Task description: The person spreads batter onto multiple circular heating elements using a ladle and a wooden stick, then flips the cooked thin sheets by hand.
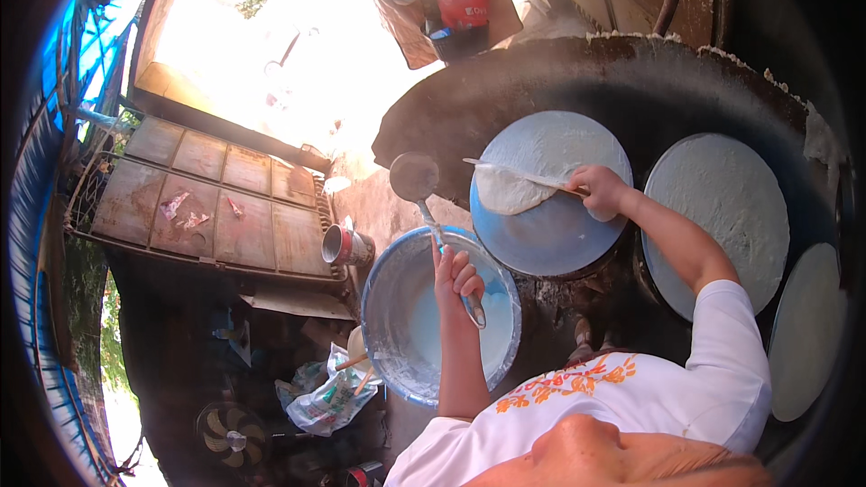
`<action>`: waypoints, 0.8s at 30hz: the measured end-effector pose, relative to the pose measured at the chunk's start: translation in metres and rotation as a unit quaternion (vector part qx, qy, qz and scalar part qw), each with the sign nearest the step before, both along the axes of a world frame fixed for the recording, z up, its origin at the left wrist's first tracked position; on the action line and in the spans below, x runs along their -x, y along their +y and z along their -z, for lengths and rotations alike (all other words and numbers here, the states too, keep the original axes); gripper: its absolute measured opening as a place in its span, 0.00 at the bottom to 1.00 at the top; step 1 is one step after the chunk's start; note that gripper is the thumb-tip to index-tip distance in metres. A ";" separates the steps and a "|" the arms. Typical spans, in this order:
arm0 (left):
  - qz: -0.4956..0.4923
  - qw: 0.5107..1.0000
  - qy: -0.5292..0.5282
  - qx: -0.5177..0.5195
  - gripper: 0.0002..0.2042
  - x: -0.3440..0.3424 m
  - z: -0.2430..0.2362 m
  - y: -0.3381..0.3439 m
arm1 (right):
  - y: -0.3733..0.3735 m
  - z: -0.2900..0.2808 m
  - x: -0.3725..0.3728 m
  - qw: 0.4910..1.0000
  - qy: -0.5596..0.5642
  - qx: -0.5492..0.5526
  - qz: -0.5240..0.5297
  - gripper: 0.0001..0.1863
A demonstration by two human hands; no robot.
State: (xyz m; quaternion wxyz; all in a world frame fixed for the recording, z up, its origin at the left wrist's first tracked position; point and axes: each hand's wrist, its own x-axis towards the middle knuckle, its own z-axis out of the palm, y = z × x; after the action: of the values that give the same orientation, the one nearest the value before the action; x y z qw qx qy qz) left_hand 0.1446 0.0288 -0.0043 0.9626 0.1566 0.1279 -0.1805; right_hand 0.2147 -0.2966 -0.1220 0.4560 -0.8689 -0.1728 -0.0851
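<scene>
My left hand (457, 272) is closed round the metal handle of a ladle (415, 176), whose round bowl points away from me. Below that hand stands a large round tub (365, 316) with pale, whitish liquid inside. Over the round hot plate (546, 239) ahead, my right hand (601, 191) grips a long thin spreader (519, 172). The blade lies across white batter (564, 137), which covers the far part of the plate; the near part shows bare and bluish. Where blade and batter meet is too fine to tell.
Two more round plates, one in the middle right (717, 216) and one at the far right (806, 334), bear white sheets. A dark curved wall (577, 81) rises behind them. At left are a tiled bench (216, 180), a tin can (347, 245), plastic bags (329, 397) and a fan (234, 437).
</scene>
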 end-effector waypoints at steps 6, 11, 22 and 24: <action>0.032 0.999 -0.044 -0.004 0.11 0.001 -0.009 0.012 | -0.042 -0.023 0.014 0.988 0.144 -0.044 -0.039 0.14; 0.042 0.991 -0.009 0.130 0.15 -0.009 -0.010 0.020 | -0.003 -0.008 -0.015 0.995 0.034 -0.030 -0.091 0.14; 0.082 0.981 -0.043 0.168 0.16 -0.017 -0.032 0.015 | -0.019 -0.009 0.014 0.980 0.137 -0.043 -0.141 0.19; 0.097 0.977 -0.050 0.184 0.16 -0.006 -0.037 0.011 | -0.048 -0.023 0.048 0.975 0.164 -0.051 -0.143 0.20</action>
State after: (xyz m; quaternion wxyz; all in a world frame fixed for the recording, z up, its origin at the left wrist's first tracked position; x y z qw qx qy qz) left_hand 0.1506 0.0397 0.0331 0.9579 -0.0031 0.0283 -0.2855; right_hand 0.1665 -0.3444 -0.0991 0.5293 -0.8128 -0.2137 0.1164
